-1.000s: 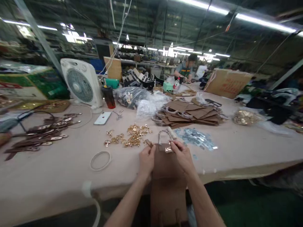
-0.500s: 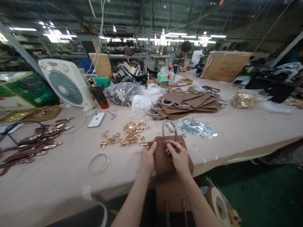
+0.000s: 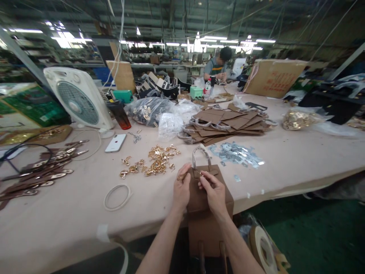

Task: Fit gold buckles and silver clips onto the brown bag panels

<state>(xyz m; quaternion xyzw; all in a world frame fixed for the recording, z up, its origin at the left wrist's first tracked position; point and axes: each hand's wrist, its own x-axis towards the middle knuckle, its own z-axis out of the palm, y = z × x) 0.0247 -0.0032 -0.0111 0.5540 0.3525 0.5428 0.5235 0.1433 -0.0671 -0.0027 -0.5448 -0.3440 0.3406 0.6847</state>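
Observation:
A brown bag panel (image 3: 196, 196) lies over the table edge, its lower part hanging down in front of me. Its plastic-wrapped handle (image 3: 209, 156) stands up at the top. At the panel's upper left, my left hand (image 3: 181, 190) is curled round a brown strap (image 3: 181, 177), whose buckle end is mostly hidden by the fingers. Just right of it, my right hand (image 3: 213, 190) pinches a small gold metal fitting (image 3: 201, 174) against the top of the panel. Gold fittings (image 3: 159, 161) lie heaped to the left, and flat silver metal plates (image 3: 236, 154) to the right.
Brown panels (image 3: 225, 123) are stacked behind the bag. Buckled straps (image 3: 42, 171), a phone (image 3: 115, 143), a tape roll (image 3: 117, 197), a tumbler (image 3: 119, 114) and a fan (image 3: 78, 99) are at left. A co-worker (image 3: 215, 68) sits farther back.
My left hand has turned and closed over the strap's buckle end, which stuck out to the left before. The right hand keeps its pinch near the same spot.

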